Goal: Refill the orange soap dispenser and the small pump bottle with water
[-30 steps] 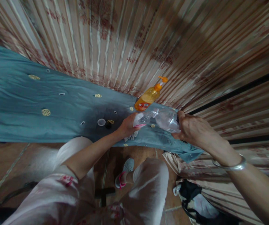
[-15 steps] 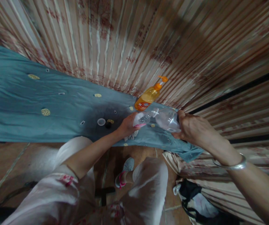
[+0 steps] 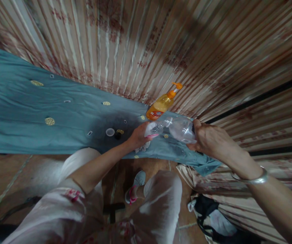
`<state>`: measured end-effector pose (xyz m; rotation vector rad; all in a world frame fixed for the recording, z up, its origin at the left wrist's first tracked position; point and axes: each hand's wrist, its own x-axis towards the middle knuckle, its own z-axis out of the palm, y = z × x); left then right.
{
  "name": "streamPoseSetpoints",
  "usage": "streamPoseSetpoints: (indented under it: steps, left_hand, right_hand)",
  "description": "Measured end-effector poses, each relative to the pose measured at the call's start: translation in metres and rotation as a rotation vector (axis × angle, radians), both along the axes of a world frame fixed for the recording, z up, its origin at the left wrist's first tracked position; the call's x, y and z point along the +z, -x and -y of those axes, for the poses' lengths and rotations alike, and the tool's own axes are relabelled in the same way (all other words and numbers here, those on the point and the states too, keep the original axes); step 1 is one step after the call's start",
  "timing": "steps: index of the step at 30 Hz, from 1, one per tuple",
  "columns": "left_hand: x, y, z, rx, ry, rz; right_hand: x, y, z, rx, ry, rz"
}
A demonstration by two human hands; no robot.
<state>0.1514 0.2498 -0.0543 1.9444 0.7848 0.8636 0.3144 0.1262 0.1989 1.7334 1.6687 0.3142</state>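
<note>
My left hand (image 3: 138, 136) is closed round a small clear bottle (image 3: 158, 127) with a white and pink area at its base end. My right hand (image 3: 209, 139) grips a larger clear plastic bottle (image 3: 182, 130) by its base end. This bottle lies tilted on its side, its neck pointing left. The two necks meet mouth to mouth; whether anything flows between them I cannot tell. Just behind them stands an orange pump bottle (image 3: 160, 105) of yellow liquid. Beneath my left wrist sits a crumpled whitish cloth (image 3: 143, 147), partly hidden.
A round translucent cap (image 3: 110, 132) and a small black piece (image 3: 117, 136) lie on the blue-green cloth-covered surface (image 3: 72, 118). A pleated curtain (image 3: 125, 51) hangs along the back and right. A dark bag (image 3: 208, 206) sits on the tiled floor (image 3: 16, 176).
</note>
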Motion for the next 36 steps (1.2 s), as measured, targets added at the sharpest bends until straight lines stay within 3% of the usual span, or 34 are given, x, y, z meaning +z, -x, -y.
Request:
streamPoseSetpoints:
  steps: [7, 15, 36]
  left_hand:
    - [-0.004, -0.003, 0.000, 0.014, -0.003, 0.013]
    - [-0.004, -0.001, -0.001, 0.000, -0.013, 0.020]
    - [-0.003, -0.002, 0.001, 0.016, -0.006, 0.008]
  right_hand:
    - [-0.004, -0.009, 0.003, 0.090, -0.025, 0.035]
    - [-0.002, 0.000, -0.001, 0.022, -0.017, 0.054]
    - [-0.002, -0.004, 0.000, 0.042, -0.012, 0.038]
